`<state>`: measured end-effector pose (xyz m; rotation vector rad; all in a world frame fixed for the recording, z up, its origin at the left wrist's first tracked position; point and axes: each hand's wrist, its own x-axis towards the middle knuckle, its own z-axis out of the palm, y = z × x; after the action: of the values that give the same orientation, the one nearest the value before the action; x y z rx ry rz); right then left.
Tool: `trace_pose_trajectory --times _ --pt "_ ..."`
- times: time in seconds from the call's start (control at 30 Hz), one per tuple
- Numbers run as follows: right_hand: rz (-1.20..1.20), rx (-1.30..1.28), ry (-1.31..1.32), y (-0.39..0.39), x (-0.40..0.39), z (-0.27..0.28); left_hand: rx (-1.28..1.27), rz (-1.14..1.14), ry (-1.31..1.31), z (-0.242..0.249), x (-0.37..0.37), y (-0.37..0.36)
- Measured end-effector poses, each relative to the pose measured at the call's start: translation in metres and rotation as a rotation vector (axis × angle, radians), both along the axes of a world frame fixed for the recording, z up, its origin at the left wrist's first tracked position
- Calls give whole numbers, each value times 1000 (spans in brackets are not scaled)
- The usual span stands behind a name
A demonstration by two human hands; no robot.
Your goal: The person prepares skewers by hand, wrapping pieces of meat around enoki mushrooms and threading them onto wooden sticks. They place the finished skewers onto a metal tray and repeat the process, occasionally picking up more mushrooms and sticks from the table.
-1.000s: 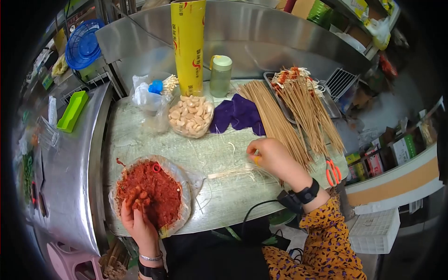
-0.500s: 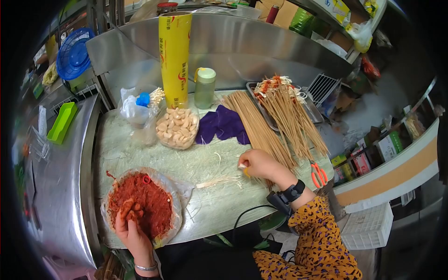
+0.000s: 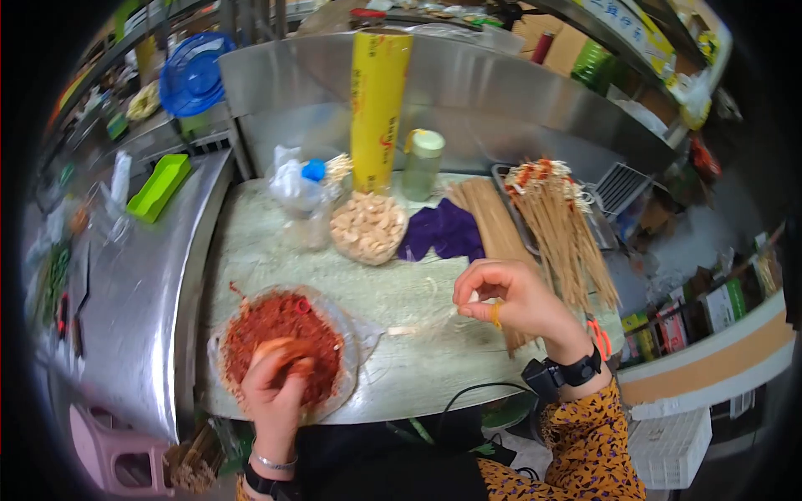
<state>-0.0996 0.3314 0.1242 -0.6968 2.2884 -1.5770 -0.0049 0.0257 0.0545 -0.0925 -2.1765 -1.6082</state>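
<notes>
My left hand (image 3: 278, 380) is over the bag of red chili paste (image 3: 322, 334), its fingers curled together and smeared red; whatever they hold is hidden. A red ring (image 3: 302, 306) lies on the paste. My right hand (image 3: 522, 305) is raised above the table near the bamboo skewers (image 3: 493, 221), thumb and fingers pinching a small white piece (image 3: 474, 297). A yellow band (image 3: 496, 314) is around one of its fingers. Pale thin strands, like enoki mushroom (image 3: 403, 331), lie between my two hands, blurred.
Behind are a tub of peeled garlic cloves (image 3: 368, 230), a purple cloth (image 3: 441, 232), a yellow film roll (image 3: 380, 113) and a green bottle (image 3: 423, 165). At right, loaded skewers (image 3: 555, 217) rest on a metal tray (image 3: 603, 227), with orange-handled scissors (image 3: 598, 336) at the edge.
The camera view has shifted, moving the table right in the picture. My right hand has lifted from the tabletop with the white piece. My left hand's fingers have turned above the paste.
</notes>
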Motion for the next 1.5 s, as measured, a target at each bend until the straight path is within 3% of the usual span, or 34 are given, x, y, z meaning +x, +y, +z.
trace_pose_trajectory --times 0.07,0.13,0.2,0.37,0.47,0.53,0.63,0.73,0.9,0.97,1.2,1.3,1.4,1.5 --pt "83 -7 -1 -19 5 4 -56 -105 -34 12 -1 7" --pt "258 57 178 -36 8 9 -116 -296 -138 26 -5 17" --pt "300 40 174 -53 13 7 -52 -439 -221 29 -8 31" --pt "331 -15 172 -74 24 4 -211 -493 -104 14 -8 37" --pt "245 -117 203 -77 27 -19 -29 -424 -315 11 -4 33" --pt "196 -185 200 -80 32 -33 640 -451 -553 5 -2 30" --pt "114 -152 313 -91 40 -47 811 -402 -485 5 2 32" --pt "93 -105 387 -99 43 -55 626 -433 -479 -10 1 21" --pt "-71 -202 419 -124 46 -55 730 -372 -361 -21 2 17" --pt "-16 -467 -302 -121 51 -69 667 -390 -268 -26 3 17" --pt "-113 -611 -363 -122 51 -89 611 -402 -213 -29 5 17" --pt "-82 -589 -264 -118 49 -103 301 -394 -236 -22 8 5" --pt "-175 -604 -389 -111 56 -99 435 -303 -246 -34 14 -9" --pt "-225 -429 -352 -93 63 -107 295 -199 -231 -28 18 -41"
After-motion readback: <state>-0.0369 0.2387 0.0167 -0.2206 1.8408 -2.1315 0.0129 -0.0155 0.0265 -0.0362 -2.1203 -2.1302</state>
